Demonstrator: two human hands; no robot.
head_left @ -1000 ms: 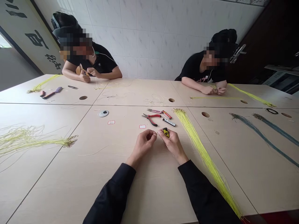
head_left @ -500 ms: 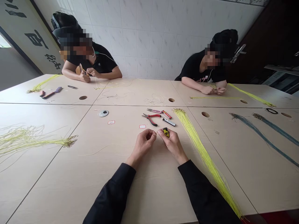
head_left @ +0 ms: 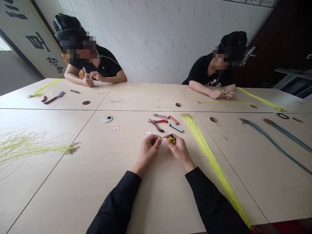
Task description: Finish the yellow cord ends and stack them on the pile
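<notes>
My left hand [head_left: 149, 148] is closed in a pinch on the end of a thin pale-yellow cord [head_left: 103, 158], whose tail runs out leftward over the table. My right hand [head_left: 179, 151] grips a yellow and black lighter [head_left: 172, 139], with its thumb and finger pinched close to my left fingertips. Whatever lies between the fingertips is too small to make out. Just beyond my hands are red-handled pliers [head_left: 158, 123], a white and black lighter [head_left: 175, 127], a red lighter [head_left: 173, 119] and a pink-handled tool [head_left: 161, 116].
A long bundle of yellow cords [head_left: 212, 159] lies to my right, another loose bundle [head_left: 44, 148] to my left. Blue-grey cord bundles [head_left: 275, 139] rest at far right. Two people [head_left: 104, 65] work across the table [head_left: 60, 201]. The tabletop has round holes [head_left: 214, 119].
My fingertips have shifted very slightly left and remain close together. Both hands keep their grip, and the cord's tail has slid a little left.
</notes>
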